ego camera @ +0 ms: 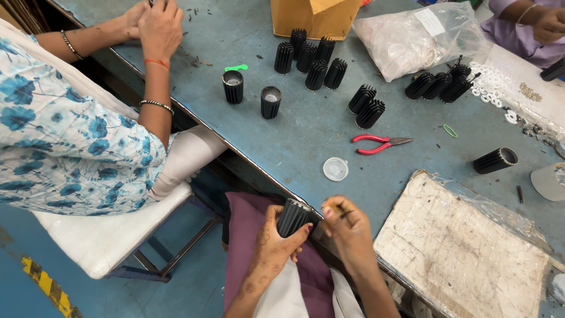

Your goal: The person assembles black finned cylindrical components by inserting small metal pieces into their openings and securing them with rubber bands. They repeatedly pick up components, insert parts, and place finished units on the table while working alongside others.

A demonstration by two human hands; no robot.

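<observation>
The left hand (276,241) is clamping a black finned heat sink (293,216) at the table (306,135) edge, long axis tilting toward one o'clock. The right hand (348,227), pinched shut at three o'clock, is touching its top rim; whether it grips anything, I cannot tell.

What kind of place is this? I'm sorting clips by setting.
Likely a small assembly workshop: many black finned cylinders stand on a shared blue workbench, red-handled pliers lie beside them, and the left hand holds one finned cylinder.
</observation>
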